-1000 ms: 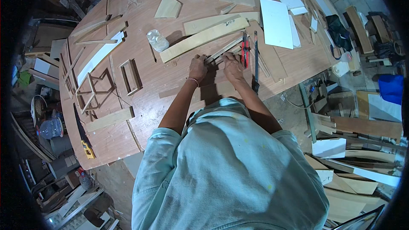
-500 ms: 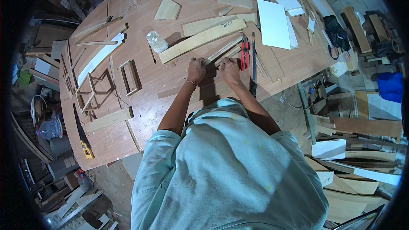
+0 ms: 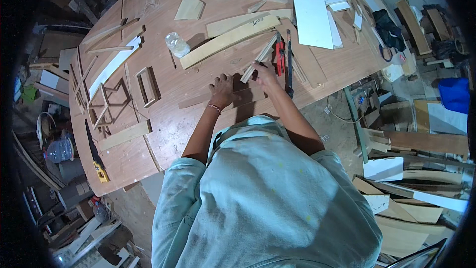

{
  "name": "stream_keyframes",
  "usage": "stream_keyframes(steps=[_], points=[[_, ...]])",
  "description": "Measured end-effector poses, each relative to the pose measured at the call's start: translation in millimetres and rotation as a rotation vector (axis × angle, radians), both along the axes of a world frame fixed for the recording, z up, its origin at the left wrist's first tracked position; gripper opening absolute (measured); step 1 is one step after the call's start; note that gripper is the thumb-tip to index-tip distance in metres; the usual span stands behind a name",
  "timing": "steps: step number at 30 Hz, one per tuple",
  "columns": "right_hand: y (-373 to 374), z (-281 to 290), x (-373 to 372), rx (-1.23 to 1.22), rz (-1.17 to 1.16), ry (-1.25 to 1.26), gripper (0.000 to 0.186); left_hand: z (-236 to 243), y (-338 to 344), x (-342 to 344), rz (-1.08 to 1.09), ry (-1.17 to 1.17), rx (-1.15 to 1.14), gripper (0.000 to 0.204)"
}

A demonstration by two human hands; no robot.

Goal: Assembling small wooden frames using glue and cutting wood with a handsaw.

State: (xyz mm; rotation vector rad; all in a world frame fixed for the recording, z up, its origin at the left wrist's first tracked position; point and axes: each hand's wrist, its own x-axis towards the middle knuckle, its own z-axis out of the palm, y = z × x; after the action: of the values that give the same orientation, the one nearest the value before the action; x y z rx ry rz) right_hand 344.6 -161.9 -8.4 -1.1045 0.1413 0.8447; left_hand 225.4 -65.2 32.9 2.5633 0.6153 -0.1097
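My right hand (image 3: 265, 76) is closed on the near part of a bundle of thin wooden strips (image 3: 261, 55), which slants up and away to the right. Fingers apart, my left hand (image 3: 221, 91) rests palm down over a flat wooden strip (image 3: 195, 100) at the table's near side. Just right of the bundle lie a red tool (image 3: 280, 58) and a long, narrow dark tool (image 3: 289, 64). Beyond the hands, a pale curved board (image 3: 228, 41) lies beside a clear plastic jar (image 3: 177, 44).
Small wooden frames (image 3: 147, 87) and a handsaw with a yellow handle (image 3: 100, 171) lie on the table (image 3: 168, 134) at left. White panels (image 3: 313, 22) are at the far right. Stacked boards (image 3: 411, 188) stand off the table's right side.
My left hand has let go of the strips and moved down and left, its fingers spreading. My right hand keeps hold of the strips, which now point more steeply away.
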Motion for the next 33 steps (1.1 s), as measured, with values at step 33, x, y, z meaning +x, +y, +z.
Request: stream_keyframes(steps=[33], points=[[12.9, -30.8, 31.4, -1.145, 0.366, -1.755, 0.02, -35.6, 18.0, -31.7, 0.209, -0.144, 0.081, 0.029]])
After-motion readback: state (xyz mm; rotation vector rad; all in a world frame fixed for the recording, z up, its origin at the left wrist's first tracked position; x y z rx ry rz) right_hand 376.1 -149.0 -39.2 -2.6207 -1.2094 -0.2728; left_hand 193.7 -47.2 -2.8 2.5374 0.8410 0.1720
